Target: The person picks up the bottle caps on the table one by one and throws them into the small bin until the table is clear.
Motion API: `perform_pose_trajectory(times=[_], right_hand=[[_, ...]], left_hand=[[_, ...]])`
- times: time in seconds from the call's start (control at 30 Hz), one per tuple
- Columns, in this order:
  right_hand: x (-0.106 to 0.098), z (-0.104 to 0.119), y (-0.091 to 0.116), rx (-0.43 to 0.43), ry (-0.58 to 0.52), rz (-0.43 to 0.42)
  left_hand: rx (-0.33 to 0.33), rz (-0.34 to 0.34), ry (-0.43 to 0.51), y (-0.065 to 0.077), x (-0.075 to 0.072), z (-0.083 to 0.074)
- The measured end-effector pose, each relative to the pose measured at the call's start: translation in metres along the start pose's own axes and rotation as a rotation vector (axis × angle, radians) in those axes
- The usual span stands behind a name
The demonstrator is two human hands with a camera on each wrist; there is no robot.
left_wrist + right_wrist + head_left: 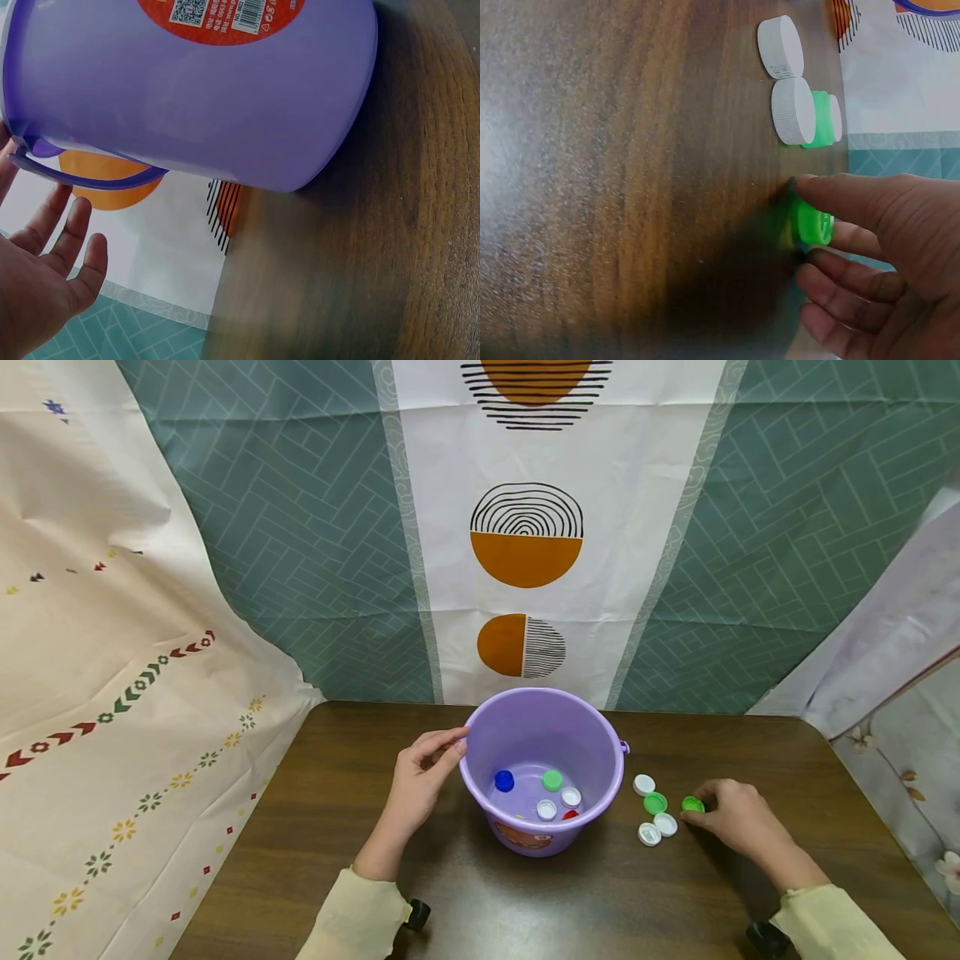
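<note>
My left hand (420, 781) is at the left side of a purple bucket (538, 727), thumb and forefinger pinching its rim. In the left wrist view the other fingers (94, 262) spread loosely below the bucket's handle (97, 180). Inside the bucket lie several bottle caps, among them a blue cap (504, 781), a green cap (552, 780) and a white cap (546, 810). To the right, my right hand (738, 817) holds a bright green bottle cap (814, 223) between thumb and fingers, close over the table. A darker green cap (656, 803) lies among several white caps (665, 824) beside it.
The brown wooden table (330, 860) bears the bucket and the loose caps. Behind it hangs a green and white patterned cloth (525, 460). A cream cloth (90, 652) drapes along the left, and a pale floral cloth (911, 760) lines the right.
</note>
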State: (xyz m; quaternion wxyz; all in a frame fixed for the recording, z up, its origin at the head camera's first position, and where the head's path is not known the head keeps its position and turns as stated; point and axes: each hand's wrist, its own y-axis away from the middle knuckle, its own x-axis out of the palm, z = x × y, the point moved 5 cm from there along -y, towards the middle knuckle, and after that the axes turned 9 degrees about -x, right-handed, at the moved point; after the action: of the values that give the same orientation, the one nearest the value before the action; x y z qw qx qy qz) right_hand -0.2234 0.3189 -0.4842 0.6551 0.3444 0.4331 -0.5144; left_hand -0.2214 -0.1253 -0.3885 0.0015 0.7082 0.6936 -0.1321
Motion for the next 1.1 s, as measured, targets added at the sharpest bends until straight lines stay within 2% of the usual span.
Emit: perform_pose_trajectory(times=[0.37,0.7,1.1], right_hand=[[-0.025,0.008,-0.011,-0.034,-0.065,-0.145],[-0.057,0.038,-0.025,-0.089,-0.124,-0.306],[-0.068,0.057,-0.035,-0.094,-0.229,-0.378]], left_hand=[[0.0,0.001,0.011,0.001,0.0,0.001],[-0.001,0.002,0.016,0.001,-0.001,0.0],[0.003,-0.006,0.014,0.001,0.0,-0.002]])
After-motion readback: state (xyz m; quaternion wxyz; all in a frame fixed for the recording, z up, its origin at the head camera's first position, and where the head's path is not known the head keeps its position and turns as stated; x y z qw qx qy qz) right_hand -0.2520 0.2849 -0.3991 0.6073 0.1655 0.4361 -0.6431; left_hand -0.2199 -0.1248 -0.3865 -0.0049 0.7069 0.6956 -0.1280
